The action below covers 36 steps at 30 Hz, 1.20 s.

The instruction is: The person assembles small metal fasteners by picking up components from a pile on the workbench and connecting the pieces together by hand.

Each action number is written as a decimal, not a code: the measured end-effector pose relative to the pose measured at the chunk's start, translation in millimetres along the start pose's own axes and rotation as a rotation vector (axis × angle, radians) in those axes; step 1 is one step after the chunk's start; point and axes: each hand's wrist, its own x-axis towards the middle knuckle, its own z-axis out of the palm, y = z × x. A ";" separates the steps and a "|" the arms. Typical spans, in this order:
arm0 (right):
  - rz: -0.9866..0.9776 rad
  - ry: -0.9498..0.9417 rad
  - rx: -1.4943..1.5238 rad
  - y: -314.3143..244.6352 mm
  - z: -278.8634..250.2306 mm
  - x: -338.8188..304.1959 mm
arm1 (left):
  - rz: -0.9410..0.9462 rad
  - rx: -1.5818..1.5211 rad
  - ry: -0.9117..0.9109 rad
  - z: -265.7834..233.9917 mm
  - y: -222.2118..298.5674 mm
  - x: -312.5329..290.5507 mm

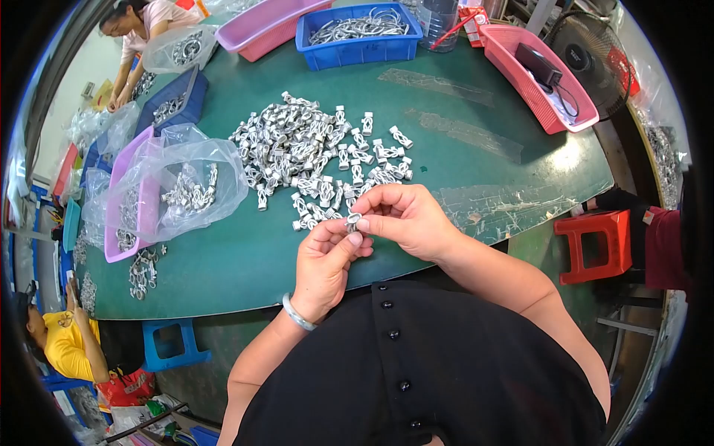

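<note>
Just in front of my body, above the table's near edge, a small silver metal fitting (353,221) is pinched between my two hands. My left hand (326,266), a pale bangle on its wrist, grips it from below with thumb and fingers. From the upper right, my right hand (407,221) holds the same piece between thumb and index finger. The fingers cover much of it, so its full shape is hidden. Right beyond my fingertips lies a heap of similar silver metal fittings (286,145), with looser ones spread along its right side.
A clear plastic bag (227,175) of metal parts lies left of the heap, by a pink tray (147,201). A blue bin (357,53) of metal rings stands at the back. A pink basket (513,67) and a fan (587,56) are far right. Other people work at left.
</note>
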 end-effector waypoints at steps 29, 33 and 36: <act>-0.080 -0.103 -0.615 -26.4 -24.4 25.8 | -0.061 0.131 0.062 -2.4 21.3 2.1; -0.111 -0.129 -0.538 -26.9 -14.4 17.2 | 0.055 0.239 0.077 9.4 23.8 6.2; -0.181 -0.153 -0.563 -27.1 -7.7 12.9 | 0.128 0.323 0.034 12.1 23.2 7.9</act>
